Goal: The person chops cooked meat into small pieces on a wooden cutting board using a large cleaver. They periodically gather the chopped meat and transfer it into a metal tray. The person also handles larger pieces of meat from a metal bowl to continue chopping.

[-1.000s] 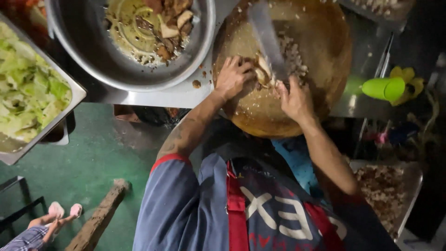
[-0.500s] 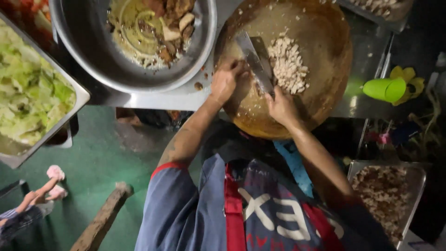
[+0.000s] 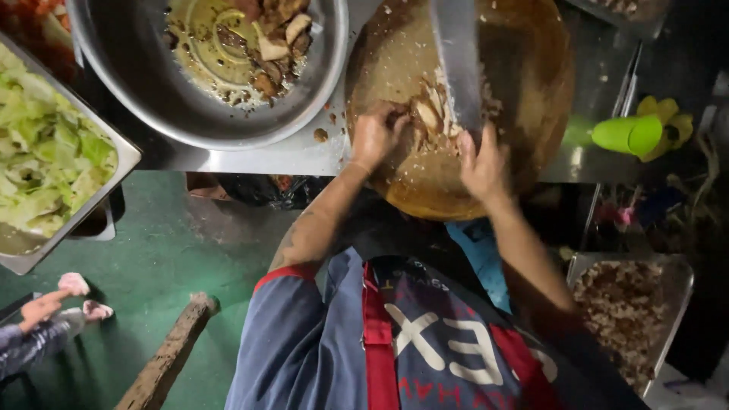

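Chopping on the round wooden block, my right hand grips the cleaver handle; my left hand, fingers curled, pins the pale meat pieces. Knuckles should stay ahead of fingertips. Half a second ago, the cleaver lay angled beside a spread mince pile.

A single view is given, taken from a camera worn on the head and aimed almost straight down. The person's own torso and arms are seen at the bottom of the frame, the metal table at the top (so the scene reads as if inverted). The round chopping board is seen close. The green floor is seen farther below, at left.
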